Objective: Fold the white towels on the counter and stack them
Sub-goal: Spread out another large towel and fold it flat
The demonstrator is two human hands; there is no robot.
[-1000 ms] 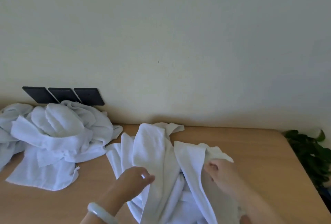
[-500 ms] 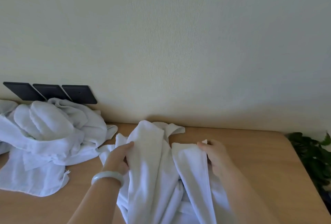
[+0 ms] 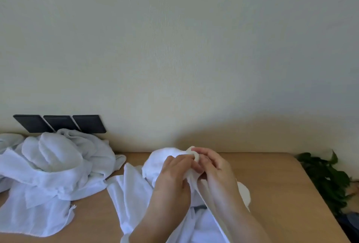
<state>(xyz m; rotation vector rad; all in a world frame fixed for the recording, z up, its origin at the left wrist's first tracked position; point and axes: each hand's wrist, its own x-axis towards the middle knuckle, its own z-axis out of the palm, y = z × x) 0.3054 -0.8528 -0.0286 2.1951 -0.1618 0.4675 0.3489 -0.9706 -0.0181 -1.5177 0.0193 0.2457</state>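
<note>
1. A white towel (image 3: 132,194) lies rumpled on the wooden surface (image 3: 275,194), in front of the person and near the middle of the view. Its lower part runs off the bottom edge.
2. The left hand (image 3: 172,174) and the right hand (image 3: 215,169) meet above the towel's far end, touching each other.
3. The fingers (image 3: 184,159) of both hands are curled and narrow, pinching a small bunched bit of the towel between them. That bit is lifted off the surface, and cloth hangs from it between the two wrists.
4. A heap of white towels (image 3: 58,165) sits unfolded on the left of the surface. It lies just beside the held towel, and I cannot tell whether the two touch.
5. Three dark wall plates (image 3: 60,123) sit in a row on the pale wall (image 3: 178,48), right behind the heap.
6. A green leafy plant (image 3: 326,180) shows past the right edge of the surface.
</note>
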